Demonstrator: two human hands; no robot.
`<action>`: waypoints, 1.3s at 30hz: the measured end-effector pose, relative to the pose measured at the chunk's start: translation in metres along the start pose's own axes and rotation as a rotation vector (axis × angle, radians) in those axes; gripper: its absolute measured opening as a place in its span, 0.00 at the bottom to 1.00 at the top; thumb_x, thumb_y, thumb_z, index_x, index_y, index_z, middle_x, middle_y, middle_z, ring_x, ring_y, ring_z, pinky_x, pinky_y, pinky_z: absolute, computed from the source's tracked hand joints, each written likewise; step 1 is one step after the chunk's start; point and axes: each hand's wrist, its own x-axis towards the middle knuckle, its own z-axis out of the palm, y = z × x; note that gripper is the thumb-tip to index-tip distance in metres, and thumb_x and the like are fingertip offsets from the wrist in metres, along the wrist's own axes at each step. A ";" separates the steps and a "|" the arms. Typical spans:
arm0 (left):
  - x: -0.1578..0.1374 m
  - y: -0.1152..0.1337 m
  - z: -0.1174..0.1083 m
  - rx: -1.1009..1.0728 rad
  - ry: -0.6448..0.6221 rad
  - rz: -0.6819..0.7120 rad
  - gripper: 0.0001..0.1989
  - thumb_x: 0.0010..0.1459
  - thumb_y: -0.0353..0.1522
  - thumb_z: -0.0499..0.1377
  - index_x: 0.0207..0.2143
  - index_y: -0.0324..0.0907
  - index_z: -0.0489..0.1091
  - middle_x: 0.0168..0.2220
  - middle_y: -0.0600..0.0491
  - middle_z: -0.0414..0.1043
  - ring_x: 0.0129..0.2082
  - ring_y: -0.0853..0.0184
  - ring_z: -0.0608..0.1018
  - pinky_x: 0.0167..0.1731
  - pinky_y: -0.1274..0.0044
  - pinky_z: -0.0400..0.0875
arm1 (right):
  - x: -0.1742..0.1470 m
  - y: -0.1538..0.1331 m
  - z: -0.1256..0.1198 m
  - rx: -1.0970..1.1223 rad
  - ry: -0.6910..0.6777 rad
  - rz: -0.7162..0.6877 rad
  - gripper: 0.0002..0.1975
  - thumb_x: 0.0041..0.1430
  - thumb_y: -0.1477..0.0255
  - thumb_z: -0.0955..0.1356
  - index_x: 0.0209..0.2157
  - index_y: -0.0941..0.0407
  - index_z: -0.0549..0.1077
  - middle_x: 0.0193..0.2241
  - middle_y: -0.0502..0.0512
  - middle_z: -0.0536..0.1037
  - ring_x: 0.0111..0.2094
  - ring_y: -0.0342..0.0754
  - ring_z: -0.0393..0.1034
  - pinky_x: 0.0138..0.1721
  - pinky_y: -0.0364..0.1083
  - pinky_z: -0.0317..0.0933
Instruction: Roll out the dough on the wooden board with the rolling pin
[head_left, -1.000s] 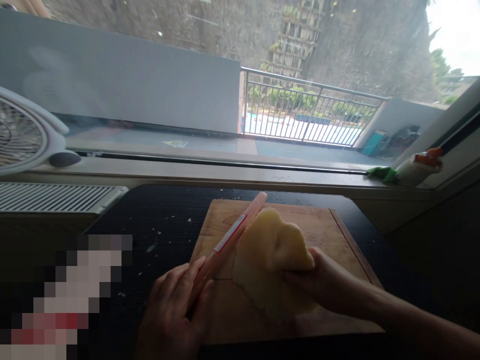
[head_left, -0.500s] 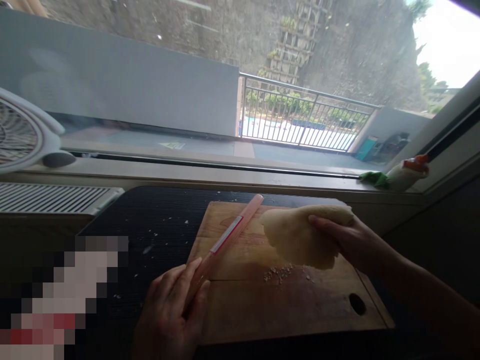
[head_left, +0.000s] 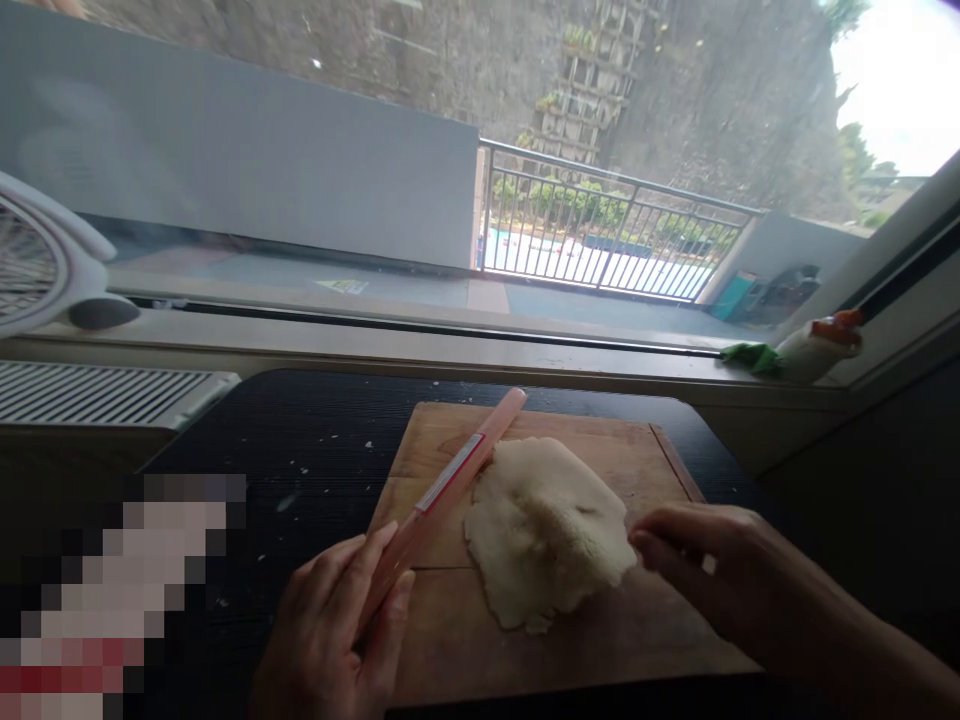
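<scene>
We counted one pink rolling pin (head_left: 450, 475), one sheet of dough (head_left: 551, 530) and one cutting board (head_left: 600, 645) at the frame's lower centre, our left hand (head_left: 334, 615) wrapped around the pin's lower end, our right hand (head_left: 709, 560) curled at the dough's right edge, whether pinching it we could not tell. The pin's long axis ran from lower left to upper right, its tip at the board's upper edge; bare board lay open below the dough.
</scene>
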 end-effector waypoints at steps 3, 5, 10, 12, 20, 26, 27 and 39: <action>-0.002 -0.002 0.000 -0.004 0.000 -0.003 0.20 0.57 0.37 0.55 0.53 0.44 0.62 0.46 0.49 0.68 0.46 0.60 0.70 0.47 0.67 0.64 | 0.025 0.001 0.012 -0.212 0.136 -0.184 0.16 0.60 0.63 0.61 0.48 0.49 0.70 0.47 0.55 0.73 0.44 0.51 0.68 0.42 0.48 0.63; -0.003 -0.003 0.001 0.000 -0.001 -0.010 0.21 0.57 0.36 0.55 0.53 0.44 0.62 0.46 0.49 0.67 0.47 0.60 0.70 0.48 0.67 0.64 | 0.040 0.004 0.035 -0.281 0.129 -0.336 0.24 0.60 0.64 0.61 0.58 0.51 0.59 0.58 0.57 0.60 0.57 0.54 0.55 0.54 0.53 0.55; -0.006 -0.008 0.003 0.007 -0.015 -0.005 0.21 0.57 0.37 0.55 0.53 0.43 0.62 0.47 0.49 0.66 0.47 0.59 0.69 0.48 0.68 0.63 | 0.058 0.023 0.069 -0.318 -0.006 -0.472 0.24 0.62 0.63 0.60 0.58 0.51 0.58 0.60 0.57 0.57 0.61 0.53 0.48 0.60 0.58 0.42; -0.006 -0.010 0.004 0.004 -0.024 0.007 0.22 0.57 0.37 0.55 0.54 0.43 0.61 0.47 0.49 0.66 0.47 0.59 0.69 0.48 0.68 0.63 | 0.069 0.032 0.055 -0.255 0.013 -0.400 0.21 0.63 0.64 0.58 0.56 0.52 0.61 0.57 0.57 0.61 0.57 0.50 0.55 0.57 0.53 0.49; -0.007 -0.014 0.007 0.027 -0.025 0.016 0.22 0.58 0.39 0.54 0.54 0.46 0.61 0.46 0.49 0.67 0.45 0.58 0.70 0.46 0.67 0.65 | 0.131 0.035 0.021 -0.203 -0.221 -0.140 0.11 0.51 0.64 0.67 0.33 0.57 0.70 0.28 0.50 0.72 0.27 0.42 0.62 0.26 0.41 0.54; -0.007 -0.010 0.006 0.013 -0.058 -0.060 0.21 0.59 0.40 0.52 0.54 0.50 0.60 0.48 0.54 0.65 0.46 0.59 0.70 0.48 0.64 0.65 | 0.119 0.016 0.008 -0.086 -0.249 -0.162 0.12 0.52 0.66 0.65 0.38 0.56 0.71 0.28 0.49 0.72 0.27 0.41 0.62 0.26 0.40 0.53; -0.007 -0.010 0.006 0.006 -0.047 -0.060 0.20 0.59 0.41 0.52 0.54 0.50 0.60 0.47 0.55 0.66 0.46 0.59 0.70 0.48 0.64 0.65 | 0.116 0.017 0.003 -0.053 -0.291 -0.162 0.14 0.52 0.66 0.65 0.40 0.56 0.71 0.28 0.49 0.72 0.27 0.41 0.63 0.26 0.40 0.54; -0.007 -0.013 0.007 -0.001 -0.036 0.021 0.22 0.58 0.39 0.55 0.55 0.45 0.61 0.47 0.49 0.67 0.46 0.59 0.70 0.48 0.68 0.64 | 0.100 0.055 0.020 -0.284 0.124 -0.184 0.18 0.54 0.67 0.66 0.47 0.54 0.71 0.38 0.55 0.74 0.35 0.47 0.69 0.38 0.47 0.62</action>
